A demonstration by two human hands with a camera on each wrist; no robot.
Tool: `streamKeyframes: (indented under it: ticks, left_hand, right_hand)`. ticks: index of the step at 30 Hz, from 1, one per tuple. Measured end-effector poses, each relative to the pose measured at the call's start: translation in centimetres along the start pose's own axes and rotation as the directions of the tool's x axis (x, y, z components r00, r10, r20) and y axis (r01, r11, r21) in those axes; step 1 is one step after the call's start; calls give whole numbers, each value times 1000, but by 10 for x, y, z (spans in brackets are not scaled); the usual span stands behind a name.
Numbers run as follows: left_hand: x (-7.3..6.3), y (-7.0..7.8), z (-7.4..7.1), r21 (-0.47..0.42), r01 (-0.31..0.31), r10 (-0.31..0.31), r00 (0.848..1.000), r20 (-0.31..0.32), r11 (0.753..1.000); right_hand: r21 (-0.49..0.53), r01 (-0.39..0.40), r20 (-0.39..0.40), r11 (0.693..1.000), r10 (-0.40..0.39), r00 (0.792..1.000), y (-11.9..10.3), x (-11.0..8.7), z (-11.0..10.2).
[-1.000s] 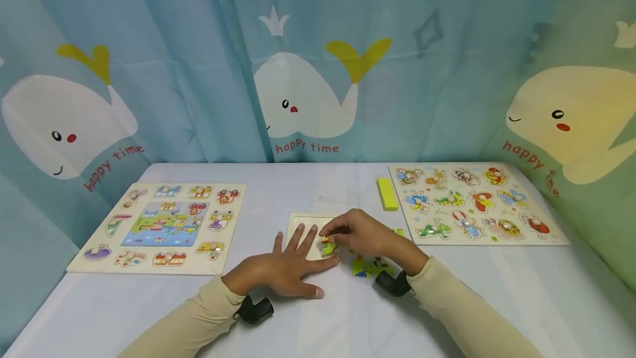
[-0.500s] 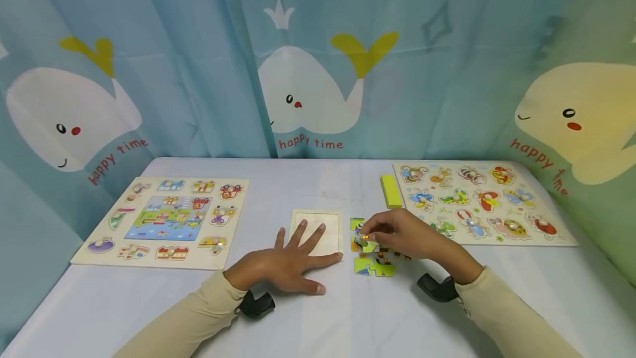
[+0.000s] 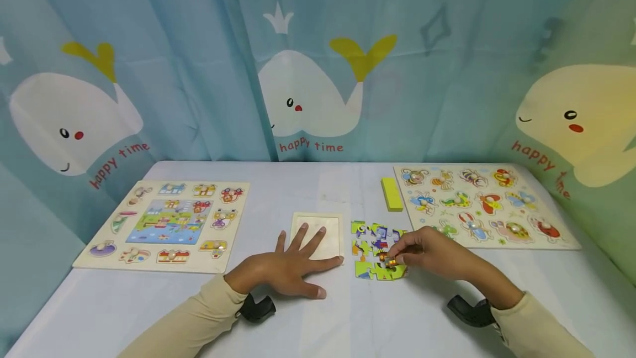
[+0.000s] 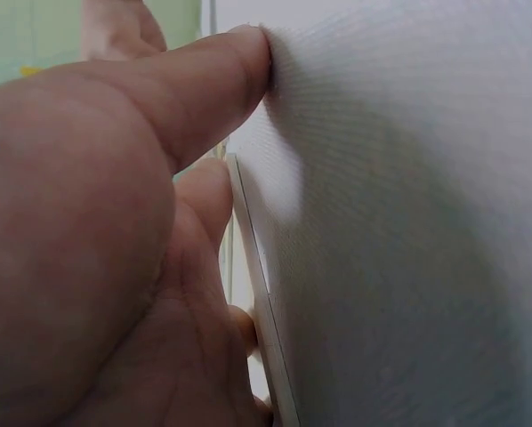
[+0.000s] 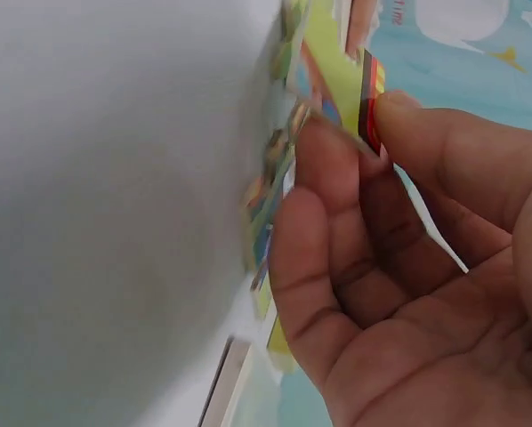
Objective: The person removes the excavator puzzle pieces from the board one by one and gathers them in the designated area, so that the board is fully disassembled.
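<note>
My left hand (image 3: 289,270) lies with spread, straight fingers over the lower left of a small pale wooden puzzle tray (image 3: 332,236). Its thumb (image 4: 217,76) touches the tablecloth beside the tray's edge in the left wrist view. My right hand (image 3: 434,253) pinches a jigsaw piece (image 5: 337,71), green with a red and black strip, between thumb and fingers. That piece is tilted just over a cluster of several loose jigsaw pieces (image 3: 365,270), right of the tray. Part of the cluster is hidden behind the right fingers.
A pegged vehicle puzzle board (image 3: 233,247) lies at the left. At the right is a pegged insect puzzle board (image 3: 477,245), partly behind my right hand. A yellow-green block (image 3: 392,195) stands beside that board. A whale-print curtain (image 3: 208,70) closes off the back.
My right hand has moved from above the tray rightward to the right side of the loose pieces, still pinching a jigsaw piece. My left hand keeps its place on the tray.
</note>
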State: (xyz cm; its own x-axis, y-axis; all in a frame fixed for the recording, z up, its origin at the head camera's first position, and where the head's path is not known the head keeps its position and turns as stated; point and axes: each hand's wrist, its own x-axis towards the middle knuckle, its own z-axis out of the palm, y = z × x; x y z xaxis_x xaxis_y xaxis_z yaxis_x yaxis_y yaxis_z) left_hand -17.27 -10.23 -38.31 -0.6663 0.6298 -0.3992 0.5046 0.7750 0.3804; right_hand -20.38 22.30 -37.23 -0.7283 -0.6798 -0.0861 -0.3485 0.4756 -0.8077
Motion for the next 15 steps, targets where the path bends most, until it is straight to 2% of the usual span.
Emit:
streamKeyframes:
  ticks: [3, 7, 15]
  left_hand:
    - [1, 1, 1, 4, -4, 4, 1000, 1, 1000]
    - [1, 1, 0, 10, -4, 4, 1000, 1, 1000]
    - [0, -3, -1, 0, -12, 12, 1000, 13, 1000]
  right_hand:
    - [13, 3, 13, 1000, -3, 1000, 4, -8, -2]
    - [-17, -4, 9, 1000, 4, 1000, 7, -13, -3]
    - [-69, -28, -5, 997, 28, 1000, 9, -10, -1]
